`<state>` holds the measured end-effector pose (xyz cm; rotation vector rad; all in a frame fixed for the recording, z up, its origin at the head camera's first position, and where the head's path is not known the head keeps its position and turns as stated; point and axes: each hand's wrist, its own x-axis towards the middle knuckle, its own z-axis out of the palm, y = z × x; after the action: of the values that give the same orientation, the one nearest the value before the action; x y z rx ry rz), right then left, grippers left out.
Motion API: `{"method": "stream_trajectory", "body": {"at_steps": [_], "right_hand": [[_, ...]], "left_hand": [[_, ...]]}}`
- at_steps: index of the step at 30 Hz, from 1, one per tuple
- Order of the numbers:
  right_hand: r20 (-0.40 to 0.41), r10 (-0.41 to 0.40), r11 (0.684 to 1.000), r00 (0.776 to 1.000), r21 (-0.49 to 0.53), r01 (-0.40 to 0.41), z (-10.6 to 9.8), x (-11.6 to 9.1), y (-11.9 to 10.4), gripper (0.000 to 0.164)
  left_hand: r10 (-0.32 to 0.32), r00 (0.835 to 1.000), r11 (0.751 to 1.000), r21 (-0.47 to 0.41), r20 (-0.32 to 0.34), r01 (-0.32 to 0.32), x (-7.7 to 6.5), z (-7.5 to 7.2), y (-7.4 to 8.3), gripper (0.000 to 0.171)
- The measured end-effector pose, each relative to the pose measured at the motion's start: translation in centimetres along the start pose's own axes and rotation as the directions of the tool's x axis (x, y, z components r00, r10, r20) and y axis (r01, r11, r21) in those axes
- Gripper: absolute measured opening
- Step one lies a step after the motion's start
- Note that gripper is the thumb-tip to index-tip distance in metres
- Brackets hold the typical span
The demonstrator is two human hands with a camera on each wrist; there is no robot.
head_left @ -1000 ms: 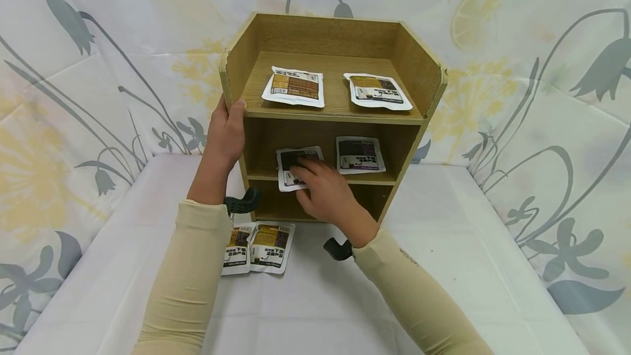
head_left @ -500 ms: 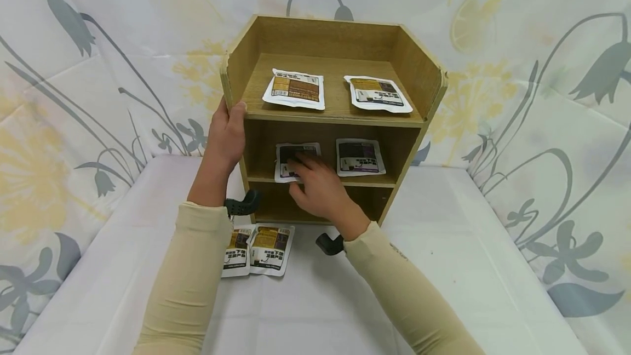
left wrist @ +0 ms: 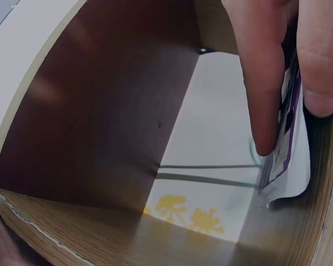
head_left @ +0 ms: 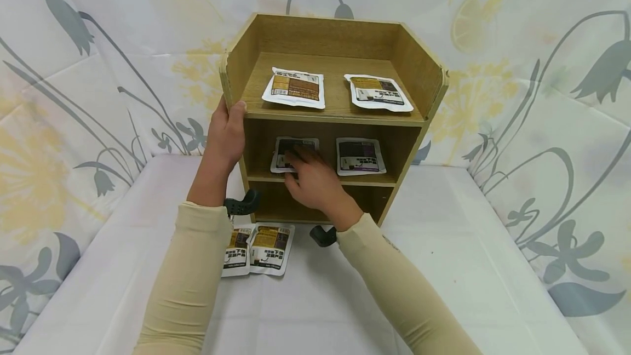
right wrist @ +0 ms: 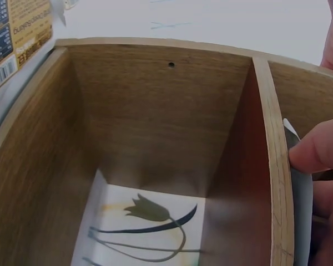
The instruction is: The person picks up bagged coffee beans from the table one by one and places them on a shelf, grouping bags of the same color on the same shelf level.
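In the head view my left hand (head_left: pixel 225 136) grips the left side panel of a small wooden shelf unit (head_left: pixel 335 119), thumb over its front edge. My right hand (head_left: pixel 315 179) reaches into the middle compartment at a flat, white-edged pouch (head_left: pixel 280 161) with a black and purple label. One finger lies straight on the printed face while the thumb is at the front edge; the left wrist view shows the pouch (left wrist: pixel 291 166) between the two. To its right lies a second black and purple pouch (head_left: pixel 360 156).
On the top shelf lie a brown-labelled pouch (head_left: pixel 296 87) and a yellow-and-black one (head_left: pixel 378 92). Two more yellow-labelled pouches, one (head_left: pixel 271 248) overlapping the other (head_left: pixel 236 253), are on the white cloth before the unit. A flower-patterned cloth (head_left: pixel 522 70) hangs behind.
My right hand has slid the black and purple pouch deeper into the middle compartment; earlier it overhung the shelf's front edge. My left hand has stayed on the side panel.
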<state>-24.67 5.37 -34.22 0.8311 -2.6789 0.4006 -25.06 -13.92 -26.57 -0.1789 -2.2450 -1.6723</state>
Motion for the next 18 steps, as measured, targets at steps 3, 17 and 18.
{"method": "stream_trajectory", "body": {"at_steps": [3, 17, 18], "right_hand": [[0.030, 0.024, 1.000, 0.999, -0.003, -0.024, -0.08, 0.23, -0.10, 0.047], [0.085, 0.059, 0.998, 0.995, -0.016, -0.058, -0.18, 0.52, -0.14, 0.050], [0.082, 0.057, 0.998, 0.995, -0.016, -0.056, -0.17, 0.49, -0.13, 0.050]], "left_hand": [[-0.008, 1.000, 1.000, 0.007, -0.004, 0.008, 0.10, 0.00, -0.11, 0.054], [-0.005, 1.000, 1.000, 0.000, -0.001, 0.005, -0.03, 0.01, 0.02, 0.054], [-0.003, 1.000, 1.000, -0.001, 0.000, 0.003, -0.02, 0.02, 0.02, 0.054]]}}
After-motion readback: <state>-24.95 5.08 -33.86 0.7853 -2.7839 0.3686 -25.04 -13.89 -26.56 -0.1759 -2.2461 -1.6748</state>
